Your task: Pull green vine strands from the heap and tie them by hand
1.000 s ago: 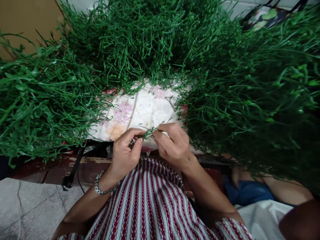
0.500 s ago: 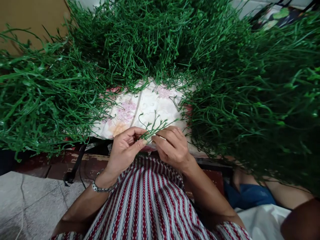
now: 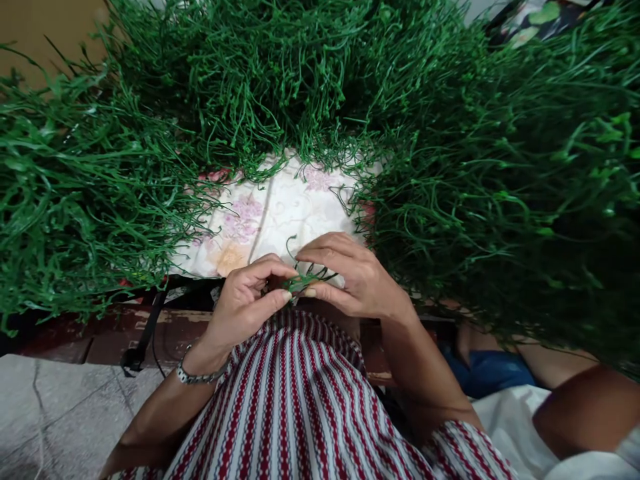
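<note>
My left hand (image 3: 245, 303) and my right hand (image 3: 350, 275) meet over my lap, both pinching one small green plastic sprig (image 3: 303, 280) between their fingertips. The sprig's thin stems stick up between the two hands, mostly hidden by my right fingers. Just beyond the hands lies a floral-printed white cloth (image 3: 270, 213) with bare room in its middle. A silver bracelet (image 3: 193, 377) circles my left wrist.
Big heaps of green plastic stems (image 3: 475, 167) surround the cloth on the left, back and right. A dark cable (image 3: 145, 333) hangs over a red-brown ledge at left. Grey floor tiles (image 3: 45, 413) lie lower left. Another person's leg (image 3: 585, 407) is at the lower right.
My right hand has curled over the sprig, so its stems no longer stand out above the fingers. The view has shifted slightly; the other person's leg shows more.
</note>
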Tool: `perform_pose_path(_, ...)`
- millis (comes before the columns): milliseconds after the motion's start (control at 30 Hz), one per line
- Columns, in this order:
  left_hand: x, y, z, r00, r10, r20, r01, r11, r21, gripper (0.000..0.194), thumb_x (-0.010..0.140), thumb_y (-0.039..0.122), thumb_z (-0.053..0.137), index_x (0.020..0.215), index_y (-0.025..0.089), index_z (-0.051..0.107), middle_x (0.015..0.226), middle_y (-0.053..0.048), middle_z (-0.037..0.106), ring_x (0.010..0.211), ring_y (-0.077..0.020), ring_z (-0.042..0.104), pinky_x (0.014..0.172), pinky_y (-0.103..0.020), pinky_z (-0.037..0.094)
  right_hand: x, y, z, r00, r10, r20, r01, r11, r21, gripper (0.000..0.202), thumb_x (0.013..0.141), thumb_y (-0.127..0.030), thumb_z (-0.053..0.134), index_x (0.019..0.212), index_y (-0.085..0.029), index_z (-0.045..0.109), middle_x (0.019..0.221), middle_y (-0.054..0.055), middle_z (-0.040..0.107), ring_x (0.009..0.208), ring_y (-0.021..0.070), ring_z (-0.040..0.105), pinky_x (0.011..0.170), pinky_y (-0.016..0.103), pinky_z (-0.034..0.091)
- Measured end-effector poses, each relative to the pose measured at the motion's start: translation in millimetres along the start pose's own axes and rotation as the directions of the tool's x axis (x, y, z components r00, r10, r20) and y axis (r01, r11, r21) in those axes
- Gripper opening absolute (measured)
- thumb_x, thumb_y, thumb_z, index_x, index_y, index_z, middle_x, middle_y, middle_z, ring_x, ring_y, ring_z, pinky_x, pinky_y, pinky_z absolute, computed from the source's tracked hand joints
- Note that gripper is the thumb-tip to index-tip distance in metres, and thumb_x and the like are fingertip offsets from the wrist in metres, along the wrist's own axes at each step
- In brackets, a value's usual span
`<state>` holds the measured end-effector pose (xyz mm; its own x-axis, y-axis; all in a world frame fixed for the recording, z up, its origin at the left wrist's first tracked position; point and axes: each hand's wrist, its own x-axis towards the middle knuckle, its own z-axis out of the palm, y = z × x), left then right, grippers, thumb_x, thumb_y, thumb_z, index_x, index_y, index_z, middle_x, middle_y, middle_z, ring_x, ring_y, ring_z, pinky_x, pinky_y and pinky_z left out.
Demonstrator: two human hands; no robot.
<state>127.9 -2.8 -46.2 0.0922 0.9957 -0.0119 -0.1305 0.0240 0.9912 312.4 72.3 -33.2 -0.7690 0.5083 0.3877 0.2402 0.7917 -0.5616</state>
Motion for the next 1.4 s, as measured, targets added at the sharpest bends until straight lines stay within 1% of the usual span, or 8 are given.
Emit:
perform_pose_path(133, 0, -1, 1.3, 1.000, 0.014, 0.025, -0.013, 0.999, -0.048, 0.014, 0.073, 0.023, 0.065, 0.086, 0.017, 0.069, 0.077, -0.003, 0.058, 0.075, -0.0156, 0.052, 0.066, -0.024, 0.038, -7, 2, 3, 0.999, -0.009, -0.041, 0.012, 0.998, 0.061, 0.028, 0.084, -0.035, 0.058, 0.100, -0.013, 0.059, 0.091, 0.007, 0.064, 0.088, 0.0167, 0.058, 0.083, 0.034, 0.045)
perform_pose_path(333, -1, 1, 8.4, 0.998, -0.040, -0.052, 0.047, 0.990, 0.131, 0.007, 0.074, 0.012, 0.062, 0.078, 0.017, 0.064, 0.072, 0.000, 0.058, 0.069, -0.0117, 0.051, 0.063, -0.021, 0.039, -5, -19, -15, 0.996, -0.068, -0.064, 0.061, 0.993, -0.105, 0.045, 0.082, -0.042, 0.058, 0.119, -0.017, 0.053, 0.116, 0.010, 0.058, 0.111, 0.0218, 0.051, 0.103, 0.045, 0.031)
perform_pose_path(433, -2, 4, 10.8, 0.998, 0.005, -0.058, 0.007, 0.978, 0.207, 0.010, 0.071, 0.007, 0.060, 0.072, 0.016, 0.064, 0.070, 0.000, 0.061, 0.066, -0.0117, 0.053, 0.062, -0.022, 0.042, 2, -28, -20, 0.988, -0.146, 0.056, 0.154, 0.974, -0.169, 0.039, 0.087, -0.038, 0.052, 0.121, -0.021, 0.052, 0.127, 0.006, 0.053, 0.125, 0.0218, 0.041, 0.110, 0.046, 0.021)
perform_pose_path(567, -4, 1, 11.1, 1.000, 0.003, -0.029, 0.003, 0.978, 0.208, 0.015, 0.070, 0.006, 0.058, 0.077, 0.015, 0.068, 0.073, -0.001, 0.067, 0.068, -0.0140, 0.059, 0.065, -0.024, 0.045, 8, -18, -9, 0.957, -0.165, 0.237, 0.178, 0.983, -0.036, 0.048, 0.091, -0.036, 0.044, 0.133, -0.012, 0.039, 0.133, 0.010, 0.048, 0.129, 0.0191, 0.036, 0.113, 0.044, 0.017)
perform_pose_path(800, -4, -3, 10.9, 0.991, 0.084, -0.105, -0.075, 0.994, 0.079, 0.011, 0.071, 0.009, 0.065, 0.075, 0.019, 0.068, 0.073, 0.000, 0.063, 0.069, -0.0121, 0.057, 0.065, -0.022, 0.044, -6, 1, 27, 0.994, -0.098, 0.041, 0.085, 0.967, 0.239, 0.060, 0.090, -0.041, 0.046, 0.136, -0.006, 0.029, 0.125, 0.016, 0.051, 0.117, 0.0180, 0.048, 0.098, 0.032, 0.040)
perform_pose_path(967, -2, 0, 12.2, 0.984, 0.134, -0.113, -0.122, 0.987, 0.109, 0.011, 0.075, 0.010, 0.062, 0.079, 0.019, 0.066, 0.070, 0.001, 0.057, 0.067, -0.0093, 0.051, 0.060, -0.019, 0.039, -13, -6, 37, 0.999, 0.016, -0.048, -0.005, 0.973, 0.229, 0.026, 0.090, -0.027, 0.047, 0.108, -0.008, 0.052, 0.092, 0.010, 0.061, 0.088, 0.0145, 0.056, 0.079, 0.025, 0.045)
perform_pose_path(1100, -4, 4, 10.2, 0.998, 0.026, -0.049, -0.013, 0.964, 0.266, 0.007, 0.078, 0.014, 0.059, 0.083, 0.017, 0.062, 0.069, 0.002, 0.054, 0.061, -0.0079, 0.047, 0.056, -0.019, 0.037, -16, -8, 35, 0.999, 0.029, -0.020, -0.024, 0.982, 0.189, 0.020, 0.091, -0.027, 0.044, 0.077, -0.014, 0.049, 0.066, 0.001, 0.048, 0.063, 0.0104, 0.045, 0.060, 0.021, 0.038)
perform_pose_path(1400, 8, 16, -1.8, 0.963, -0.121, 0.240, -0.036, 0.826, 0.562, 0.018, 0.084, 0.023, 0.050, 0.069, 0.014, 0.056, 0.058, 0.004, 0.044, 0.055, -0.0072, 0.040, 0.052, -0.020, 0.030, -23, -9, 30, 0.993, 0.113, 0.044, -0.118, 0.983, 0.142, 0.022, 0.093, -0.027, 0.039, 0.073, -0.016, 0.042, 0.061, -0.003, 0.039, 0.055, 0.0082, 0.039, 0.052, 0.020, 0.029)
